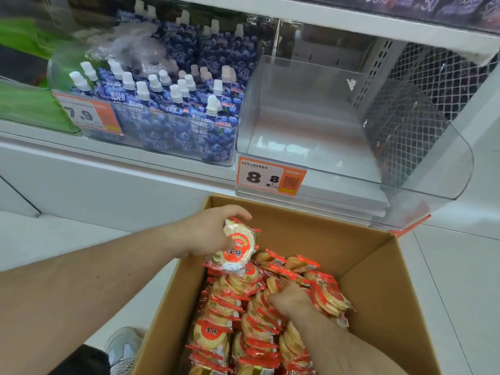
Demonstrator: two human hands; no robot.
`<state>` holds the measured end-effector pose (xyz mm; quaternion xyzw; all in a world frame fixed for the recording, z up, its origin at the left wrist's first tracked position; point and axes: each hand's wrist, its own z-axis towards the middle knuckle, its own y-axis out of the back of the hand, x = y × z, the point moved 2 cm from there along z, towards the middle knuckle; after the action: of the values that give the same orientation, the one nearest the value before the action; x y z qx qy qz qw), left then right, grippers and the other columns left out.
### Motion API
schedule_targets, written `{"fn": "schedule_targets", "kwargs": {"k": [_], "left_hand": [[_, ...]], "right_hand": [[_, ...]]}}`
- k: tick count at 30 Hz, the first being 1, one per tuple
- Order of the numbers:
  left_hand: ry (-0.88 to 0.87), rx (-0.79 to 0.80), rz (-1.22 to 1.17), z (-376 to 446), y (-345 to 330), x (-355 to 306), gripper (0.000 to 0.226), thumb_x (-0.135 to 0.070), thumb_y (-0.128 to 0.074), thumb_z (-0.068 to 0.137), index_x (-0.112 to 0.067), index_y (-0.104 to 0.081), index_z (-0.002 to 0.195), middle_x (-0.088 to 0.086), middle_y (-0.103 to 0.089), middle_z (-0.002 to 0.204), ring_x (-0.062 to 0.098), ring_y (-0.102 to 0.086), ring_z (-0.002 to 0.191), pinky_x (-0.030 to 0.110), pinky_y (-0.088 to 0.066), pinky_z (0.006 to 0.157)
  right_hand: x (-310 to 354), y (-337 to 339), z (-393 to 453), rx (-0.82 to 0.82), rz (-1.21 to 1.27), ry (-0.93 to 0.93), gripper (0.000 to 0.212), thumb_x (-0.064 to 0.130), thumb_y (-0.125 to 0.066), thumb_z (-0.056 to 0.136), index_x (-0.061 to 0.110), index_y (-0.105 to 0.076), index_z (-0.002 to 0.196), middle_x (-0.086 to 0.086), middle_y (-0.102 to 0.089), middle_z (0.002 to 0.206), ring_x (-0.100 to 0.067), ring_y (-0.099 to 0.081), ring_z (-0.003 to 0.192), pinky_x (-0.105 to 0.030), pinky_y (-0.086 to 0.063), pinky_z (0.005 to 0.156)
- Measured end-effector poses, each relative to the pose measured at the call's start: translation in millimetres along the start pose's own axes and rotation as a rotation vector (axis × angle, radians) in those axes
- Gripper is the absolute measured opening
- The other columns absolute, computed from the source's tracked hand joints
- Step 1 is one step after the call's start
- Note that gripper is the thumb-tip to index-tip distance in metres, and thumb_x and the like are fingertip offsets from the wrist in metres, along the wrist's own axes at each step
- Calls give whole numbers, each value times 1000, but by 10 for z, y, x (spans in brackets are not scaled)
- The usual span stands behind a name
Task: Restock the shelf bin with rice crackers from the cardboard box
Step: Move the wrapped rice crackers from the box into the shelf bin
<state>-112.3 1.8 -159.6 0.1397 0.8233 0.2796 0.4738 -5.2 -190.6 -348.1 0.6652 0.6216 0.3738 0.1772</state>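
Note:
An open cardboard box [359, 255] stands on the floor below the shelf, filled with several red-and-clear packs of rice crackers [216, 334]. My left hand [208, 234] grips a small stack of cracker packs [238, 247] just above the box's far left corner. Down in the pile, my right hand [289, 297] has its fingers curled round more packs. The clear plastic shelf bin [422, 147] above the box holds nothing; a price tag reading 8.8 [270, 178] hangs on its front.
Left of the bin, another clear bin holds several blue spouted pouches [167, 109] with a 7.9 price tag [86, 113]. A mesh panel [433, 85] stands at the right. My shoe [121, 347] rests on the white tile floor beside the box.

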Motion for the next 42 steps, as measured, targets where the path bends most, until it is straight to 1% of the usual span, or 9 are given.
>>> {"fn": "schedule_targets", "kwargs": {"k": [5, 9, 14, 20, 25, 29, 33, 38, 42], "left_hand": [[-22, 23, -17, 30, 44, -46, 48, -3, -61, 89, -45, -59, 111, -4, -54, 108, 13, -50, 57, 24, -39, 49], [-50, -2, -124, 24, 82, -140, 53, 2, -59, 87, -47, -61, 106, 3, -59, 114, 28, -62, 78, 27, -45, 61], [-106, -62, -194, -91, 86, -311, 47, 1, -58, 89, -42, -63, 107, 0, -54, 81, 16, -44, 62, 25, -38, 55], [-227, -59, -315, -204, -26, -539, 49, -1, -64, 84, -46, -67, 104, -1, -67, 89, 37, -63, 78, 50, -52, 68], [-247, -10, -648, -300, -84, -712, 54, 17, -55, 84, -31, -69, 104, 6, -74, 91, 21, -70, 80, 40, -57, 70], [-256, 47, -836, -343, -104, -771, 60, 20, -53, 76, -27, -69, 109, 16, -70, 98, 27, -66, 83, 41, -51, 74], [-299, 74, -910, -377, -201, -845, 43, -5, -72, 76, -20, -63, 115, 10, -72, 102, 27, -69, 88, 41, -56, 76], [-230, -108, -822, -346, -191, -816, 43, -2, -72, 82, -21, -60, 118, 8, -70, 103, 20, -70, 89, 32, -56, 66], [-301, -76, -777, -402, -51, -853, 50, 8, -67, 83, -29, -60, 115, 9, -68, 102, 15, -70, 83, 28, -55, 66]], "right_hand": [[-5, 356, -274, -10, -117, 115, 11, 25, -59, 72, 19, -50, 70, 3, -56, 73, -15, -57, 69, -24, -44, 56], [-3, 838, -755, -234, -273, 388, 12, 33, -57, 72, 31, -46, 73, 9, -58, 78, -16, -59, 78, -29, -47, 66], [28, 1425, -1635, -945, -251, 945, 10, 35, -56, 65, 27, -50, 66, 14, -58, 74, -15, -56, 80, -36, -41, 80], [67, 1562, -1837, -1244, -140, 1152, 13, 25, -67, 67, 13, -63, 66, -1, -66, 88, -20, -59, 92, -50, -42, 97], [188, 1606, -1839, -1258, -129, 1236, 10, 16, -65, 69, 6, -66, 70, -8, -62, 82, -24, -55, 81, -31, -43, 76], [238, 1619, -1853, -1271, -82, 1212, 9, 12, -63, 67, 6, -65, 73, -8, -55, 79, -27, -53, 68, -33, -44, 57], [314, 1517, -1883, -1166, -143, 1226, 7, 9, -64, 66, 6, -65, 73, -7, -55, 79, -26, -51, 69, -37, -45, 56], [374, 1491, -1945, -929, -45, 1284, 15, 21, -70, 72, 13, -69, 84, 2, -60, 86, -15, -57, 80, -27, -49, 71], [456, 1761, -1997, -742, 344, 863, 39, 34, -76, 75, 31, -54, 106, 12, -56, 90, 1, -49, 68, -10, -41, 63]]}}
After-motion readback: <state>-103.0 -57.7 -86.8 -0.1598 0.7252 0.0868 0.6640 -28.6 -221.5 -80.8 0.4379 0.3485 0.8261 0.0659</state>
